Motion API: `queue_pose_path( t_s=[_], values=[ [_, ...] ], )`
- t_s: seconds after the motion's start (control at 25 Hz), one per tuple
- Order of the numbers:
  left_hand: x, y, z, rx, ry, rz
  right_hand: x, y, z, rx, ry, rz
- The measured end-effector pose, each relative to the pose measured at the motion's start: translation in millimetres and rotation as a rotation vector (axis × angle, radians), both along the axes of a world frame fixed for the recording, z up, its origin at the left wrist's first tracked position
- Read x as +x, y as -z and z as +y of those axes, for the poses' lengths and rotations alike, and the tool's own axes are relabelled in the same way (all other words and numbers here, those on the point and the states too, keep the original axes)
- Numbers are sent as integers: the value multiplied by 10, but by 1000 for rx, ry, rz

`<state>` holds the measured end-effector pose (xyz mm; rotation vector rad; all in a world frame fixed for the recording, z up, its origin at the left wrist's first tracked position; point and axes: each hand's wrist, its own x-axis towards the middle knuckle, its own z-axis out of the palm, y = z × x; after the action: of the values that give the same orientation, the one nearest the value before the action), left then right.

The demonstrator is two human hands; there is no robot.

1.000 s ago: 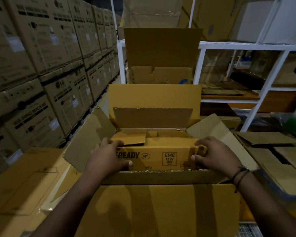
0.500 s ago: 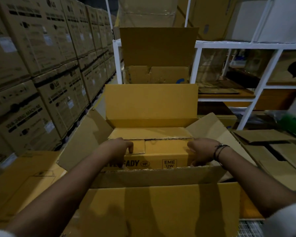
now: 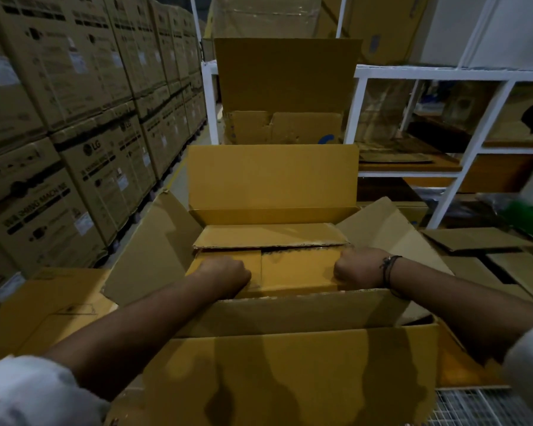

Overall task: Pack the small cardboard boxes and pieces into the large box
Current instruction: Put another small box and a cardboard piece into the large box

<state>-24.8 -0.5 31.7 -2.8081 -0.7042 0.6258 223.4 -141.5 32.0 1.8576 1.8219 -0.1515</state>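
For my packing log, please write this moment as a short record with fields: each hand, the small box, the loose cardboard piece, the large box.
large box: open, flaps spread outward
small box: flat inside the large box
cardboard piece: flat inside, at the small box's far side
left hand: on the small box's top, left part; fingers curled, grip hidden
right hand: at the small box's right end; fingers curled, grip hidden
around: stacked cartons left, white rack right

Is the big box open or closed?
Open. The big box has its flaps spread outward; the left hand and right hand rest on a smaller box inside.
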Motion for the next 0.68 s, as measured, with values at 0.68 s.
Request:
queue_pose_path(
  t_s=[0.68],
  values=[
    [511,634,201,-176,214,179,327,638,407,-55,-164,458]
  ],
)
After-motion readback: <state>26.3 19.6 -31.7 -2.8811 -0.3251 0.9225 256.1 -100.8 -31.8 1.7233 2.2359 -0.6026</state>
